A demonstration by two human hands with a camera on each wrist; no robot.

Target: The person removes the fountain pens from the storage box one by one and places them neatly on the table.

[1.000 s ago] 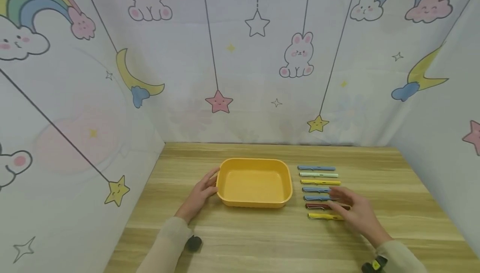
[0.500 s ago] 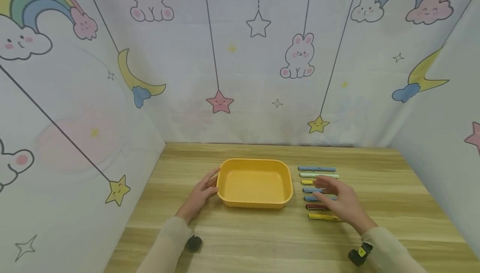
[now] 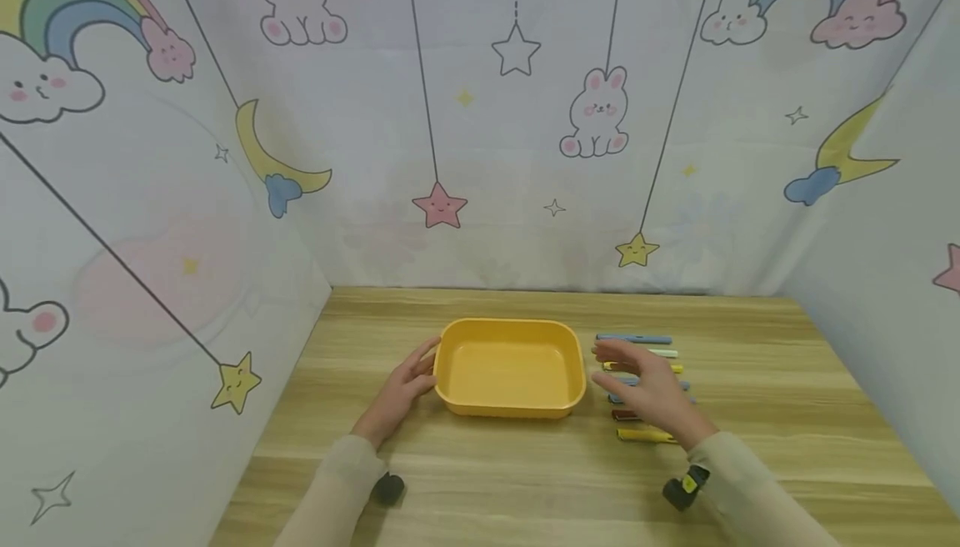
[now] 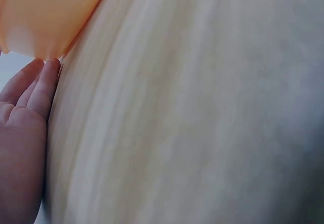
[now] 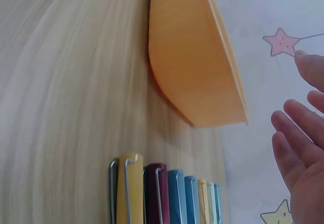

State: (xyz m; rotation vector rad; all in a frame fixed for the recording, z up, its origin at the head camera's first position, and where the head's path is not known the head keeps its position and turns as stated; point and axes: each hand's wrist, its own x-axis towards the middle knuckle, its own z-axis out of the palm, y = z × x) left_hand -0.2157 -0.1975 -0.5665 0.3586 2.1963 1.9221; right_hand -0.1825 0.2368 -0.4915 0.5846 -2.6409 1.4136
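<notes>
A yellow rectangular tray (image 3: 510, 368) rests on the wooden table, its inside bare. My left hand (image 3: 399, 397) touches the tray's left side with extended fingers; the left wrist view shows those fingertips (image 4: 50, 64) against its wall. To the tray's right, several clip-on pens lie in a column: a blue pen (image 3: 633, 338) farthest, a pale green pen (image 3: 666, 353), a yellow pen (image 3: 667, 368), blue ones, a maroon pen (image 3: 624, 416) and a yellow pen (image 3: 641, 436) nearest. My right hand (image 3: 648, 384) hovers over the middle pens near the tray's right rim, fingers spread, holding nothing.
A white cloth backdrop (image 3: 517, 130) with cartoon prints encloses the table's back and sides. Dark wrist-camera mounts (image 3: 686, 487) sit at both cuffs. Wood-grain tabletop (image 3: 510, 480) shows in front of the tray.
My right hand has moved left across the pens toward the tray, its fingers still apart. The left hand and tray stay put, and the pens lie in the same column.
</notes>
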